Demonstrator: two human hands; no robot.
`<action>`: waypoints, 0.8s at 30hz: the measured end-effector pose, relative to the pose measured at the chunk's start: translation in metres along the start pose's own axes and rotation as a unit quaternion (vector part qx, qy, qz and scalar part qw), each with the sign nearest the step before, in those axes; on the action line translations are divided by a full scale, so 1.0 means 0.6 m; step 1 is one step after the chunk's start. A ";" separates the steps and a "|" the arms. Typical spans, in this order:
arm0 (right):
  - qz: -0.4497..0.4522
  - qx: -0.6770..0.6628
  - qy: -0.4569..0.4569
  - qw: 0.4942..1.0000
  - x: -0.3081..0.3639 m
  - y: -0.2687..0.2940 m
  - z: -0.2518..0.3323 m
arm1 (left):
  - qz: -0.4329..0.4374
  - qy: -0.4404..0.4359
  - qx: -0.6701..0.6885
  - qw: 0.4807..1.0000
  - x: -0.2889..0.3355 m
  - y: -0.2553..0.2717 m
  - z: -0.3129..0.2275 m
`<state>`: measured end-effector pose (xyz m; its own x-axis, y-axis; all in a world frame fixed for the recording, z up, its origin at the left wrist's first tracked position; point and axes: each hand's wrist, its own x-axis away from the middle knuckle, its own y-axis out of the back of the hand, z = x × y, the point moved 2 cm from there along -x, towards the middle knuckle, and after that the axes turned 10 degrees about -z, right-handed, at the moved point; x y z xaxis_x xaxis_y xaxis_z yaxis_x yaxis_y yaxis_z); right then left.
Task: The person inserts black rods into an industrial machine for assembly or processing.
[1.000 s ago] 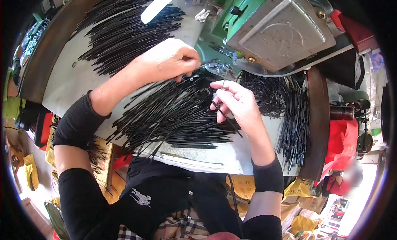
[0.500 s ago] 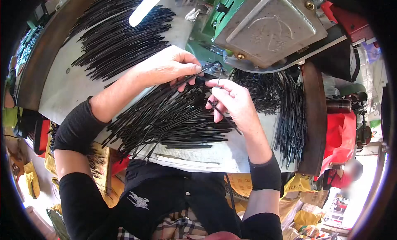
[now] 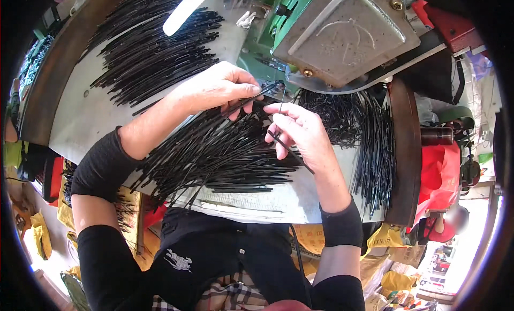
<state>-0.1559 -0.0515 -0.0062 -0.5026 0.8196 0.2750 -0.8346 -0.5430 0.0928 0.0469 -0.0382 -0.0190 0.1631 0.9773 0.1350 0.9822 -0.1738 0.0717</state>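
Note:
Between the thumb and fingers of my left hand [image 3: 233,89], a thin black strip [image 3: 266,90] is pinched. Its far end reaches a small dark metal part [image 3: 278,86] at the machine. My right hand [image 3: 302,126] is closed just to the right, its thumb and forefinger together at a thin upright dark piece [image 3: 282,97] too fine to name. Another black strip [image 3: 292,146] lies across its lower fingers, slanting down toward the wrist. Under both hands spreads a loose pile of black strips [image 3: 214,156].
A green machine [image 3: 294,22] with a grey metal cover [image 3: 348,40] stands over the far right of the pale tabletop [image 3: 72,115]. More black strips [image 3: 155,48] lie at the far left, another bundle [image 3: 375,156] at the right. A brown raised rim [image 3: 404,156] edges the table. A white lamp [image 3: 190,11] hangs above.
The view has shifted slightly. Both hands keep nearly the same place and grip; the strip in my right hand has turned a little.

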 end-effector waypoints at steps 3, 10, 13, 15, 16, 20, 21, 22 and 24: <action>-0.006 0.005 -0.007 1.000 -0.002 -0.001 -0.001 | 0.012 0.004 -0.013 1.000 0.003 0.000 -0.009; -0.001 -0.012 -0.011 1.000 0.001 -0.002 0.002 | 0.007 0.002 -0.013 1.000 0.009 -0.003 -0.020; -0.005 -0.010 0.000 1.000 0.000 -0.001 0.007 | 0.002 -0.012 -0.007 1.000 0.007 -0.002 -0.024; -0.007 -0.003 0.000 1.000 -0.002 -0.002 0.006 | -0.002 -0.002 -0.006 1.000 0.005 -0.001 -0.018; -0.009 0.003 -0.001 1.000 -0.002 -0.001 0.004 | -0.002 -0.002 -0.006 1.000 0.003 -0.001 -0.015; -0.008 -0.004 -0.005 1.000 -0.001 0.000 0.004 | -0.007 -0.001 -0.013 1.000 0.002 0.000 -0.013; -0.006 -0.007 -0.003 1.000 -0.001 -0.001 0.004 | -0.007 -0.005 -0.019 1.000 0.003 0.001 -0.015; -0.004 -0.010 -0.001 1.000 -0.002 -0.001 0.003 | -0.007 -0.005 -0.019 1.000 0.003 0.002 -0.018; 0.009 -0.031 -0.010 0.999 -0.004 0.001 0.002 | 0.003 0.015 -0.052 0.999 0.005 0.006 -0.026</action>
<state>-0.1547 -0.0539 -0.0056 -0.5134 0.8054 0.2961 -0.8382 -0.5446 0.0281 0.0492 -0.0380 -0.0027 0.1654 0.9723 0.1652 0.9659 -0.1935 0.1720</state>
